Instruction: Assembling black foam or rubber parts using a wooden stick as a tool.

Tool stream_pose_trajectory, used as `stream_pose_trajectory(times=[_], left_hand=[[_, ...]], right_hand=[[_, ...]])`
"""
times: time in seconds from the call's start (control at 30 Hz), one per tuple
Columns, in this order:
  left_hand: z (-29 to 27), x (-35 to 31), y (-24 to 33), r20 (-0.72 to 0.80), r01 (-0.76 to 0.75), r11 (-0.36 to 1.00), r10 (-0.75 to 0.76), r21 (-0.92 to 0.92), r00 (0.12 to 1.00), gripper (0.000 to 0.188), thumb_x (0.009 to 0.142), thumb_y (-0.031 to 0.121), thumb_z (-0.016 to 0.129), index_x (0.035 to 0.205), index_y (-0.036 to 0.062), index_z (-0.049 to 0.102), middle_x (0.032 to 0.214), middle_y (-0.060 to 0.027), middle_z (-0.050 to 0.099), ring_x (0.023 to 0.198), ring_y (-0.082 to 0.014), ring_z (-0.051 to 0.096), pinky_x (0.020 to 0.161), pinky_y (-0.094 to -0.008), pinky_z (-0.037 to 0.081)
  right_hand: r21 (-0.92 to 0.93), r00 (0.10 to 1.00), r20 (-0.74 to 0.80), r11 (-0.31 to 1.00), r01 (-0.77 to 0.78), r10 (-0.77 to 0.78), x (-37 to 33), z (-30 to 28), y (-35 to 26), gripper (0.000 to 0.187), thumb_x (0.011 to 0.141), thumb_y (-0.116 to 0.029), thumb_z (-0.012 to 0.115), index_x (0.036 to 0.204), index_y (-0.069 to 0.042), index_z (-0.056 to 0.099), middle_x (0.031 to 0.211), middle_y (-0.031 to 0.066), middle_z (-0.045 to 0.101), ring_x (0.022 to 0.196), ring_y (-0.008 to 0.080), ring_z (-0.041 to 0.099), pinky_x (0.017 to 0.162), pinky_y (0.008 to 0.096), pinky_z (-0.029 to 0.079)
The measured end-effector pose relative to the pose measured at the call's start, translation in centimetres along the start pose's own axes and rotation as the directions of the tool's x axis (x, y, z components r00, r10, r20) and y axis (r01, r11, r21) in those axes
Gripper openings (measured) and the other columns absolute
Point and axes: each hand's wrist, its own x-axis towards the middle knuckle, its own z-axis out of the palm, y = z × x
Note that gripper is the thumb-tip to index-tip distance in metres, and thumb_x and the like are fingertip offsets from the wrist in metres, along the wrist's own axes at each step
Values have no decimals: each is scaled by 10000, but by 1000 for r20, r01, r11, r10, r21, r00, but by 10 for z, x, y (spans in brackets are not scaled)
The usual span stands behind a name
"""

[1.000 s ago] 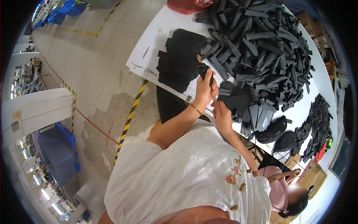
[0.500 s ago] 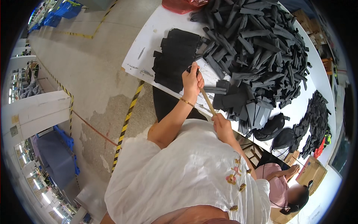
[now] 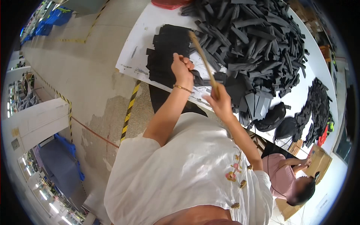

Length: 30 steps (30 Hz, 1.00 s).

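Observation:
My right hand grips the lower end of a slim wooden stick, thumb stuck out to the side. The stick slants up and away, its far tip beside a dense stack of flat black fabric pieces on the white table. Over the near right part of that stack, my left hand is closed. A dark piece of fabric shows from under its fingers, beside the wrist; the grip itself is partly hidden. Hand and stick are apart.
A large heap of black fabric strips covers the table's far right. Nearer are a grey box and black pouches. A red bag lies at the far edge. A co-worker in pink sits at right.
The stick has come away from my left hand and swung upward, held by the right hand alone. My left hand has moved slightly left, over the stack.

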Motion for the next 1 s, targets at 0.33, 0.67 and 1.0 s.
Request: stream_pose_trajectory(times=[0.33,0.67,1.0], left_hand=[[5,-43,11,626,-344,763,-101,547,773,368,958,304,536,1164,1,561,819,-68,632,660,-113,586,667,-242,483],[-19,-91,-8,619,-335,540,-523,772,585,346,1024,290,378,796,49,477,533,2,466,439,-70,448,443,-240,382],[-65,41,58,916,-730,-564,141,387,376,106,709,168,718,794,147,657,911,-7,542,927,-257,513,782,-367,438]], right_hand=[[221,951,74,925,-309,301,50,-23,9,239,917,-250,645,853,-19,638,660,-68,501,615,17,388,536,193,305],[173,903,-421,985,-16,88,85,-48,-15,286,953,-274,592,743,-90,531,581,-75,406,490,9,326,438,189,233],[-558,863,-470,820,-129,-184,116,-193,21,360,972,-288,551,1231,-40,511,795,57,543,726,130,482,658,286,424]])
